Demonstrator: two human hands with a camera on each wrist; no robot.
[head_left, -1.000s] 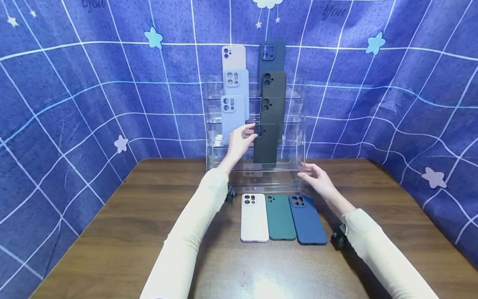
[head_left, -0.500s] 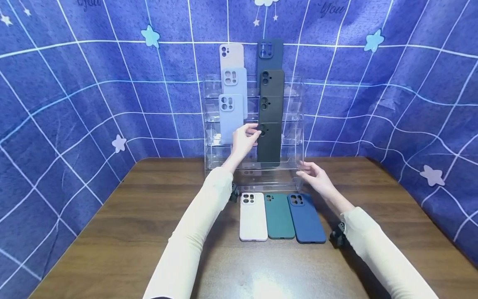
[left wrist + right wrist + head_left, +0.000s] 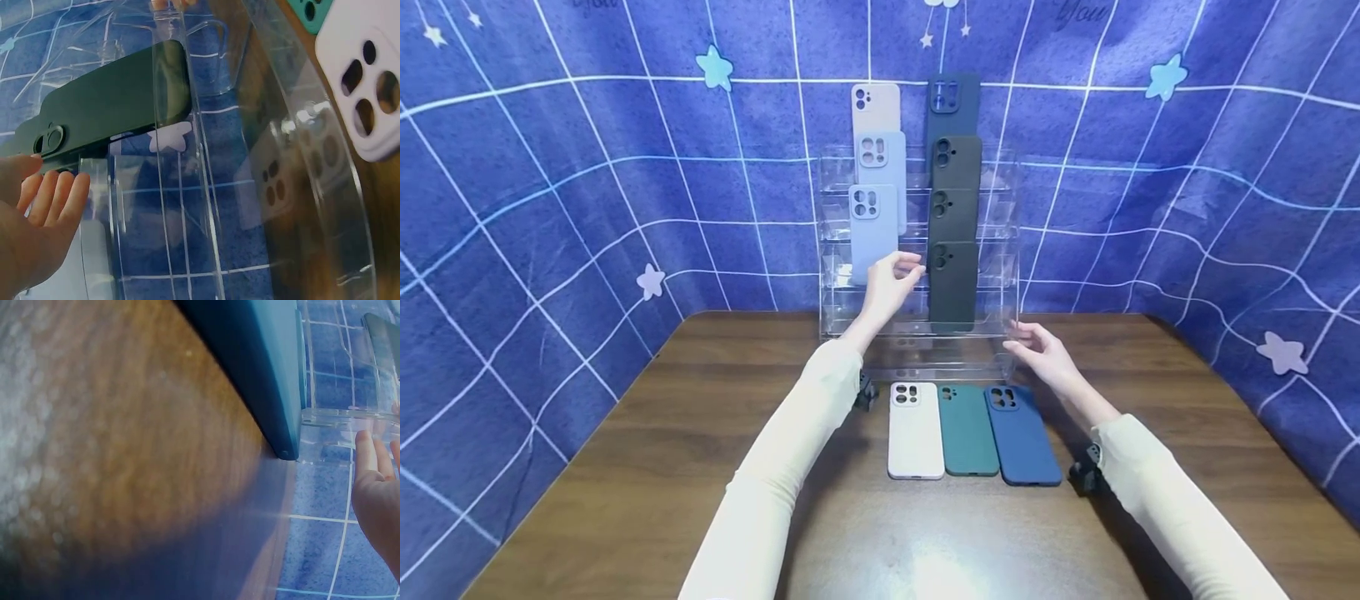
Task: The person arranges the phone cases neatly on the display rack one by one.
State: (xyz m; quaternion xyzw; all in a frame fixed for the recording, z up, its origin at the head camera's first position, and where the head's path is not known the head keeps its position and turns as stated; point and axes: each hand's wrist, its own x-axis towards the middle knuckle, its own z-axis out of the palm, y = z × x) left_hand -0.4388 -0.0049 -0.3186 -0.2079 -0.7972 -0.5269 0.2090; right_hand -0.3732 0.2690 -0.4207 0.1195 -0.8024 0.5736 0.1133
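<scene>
A black phone case (image 3: 953, 283) stands upright in the lowest occupied tier of a clear acrylic display stand (image 3: 917, 371). My left hand (image 3: 891, 287) hovers just left of that case, holding nothing, its thumb and fingers loosely bent. The left wrist view has the fingertips (image 3: 78, 187) close to the case's camera cutout; whether they touch it I cannot tell. At the stand's lower right side is my right hand (image 3: 1043, 354). Its fairly straight fingers (image 3: 365, 450) reach the clear edge in the right wrist view.
Above stand more black cases (image 3: 957, 167) and a dark blue case (image 3: 953, 117). A pink case (image 3: 876, 108) and light blue cases (image 3: 874, 229) fill the left column. White (image 3: 915, 437), green (image 3: 970, 433) and blue cases (image 3: 1026, 442) lie on the wooden table (image 3: 700, 400) in front.
The lowest black case has shifted right, lining up under the black cases above it. My left hand has let go of its left edge. My right hand stays at the stand's side.
</scene>
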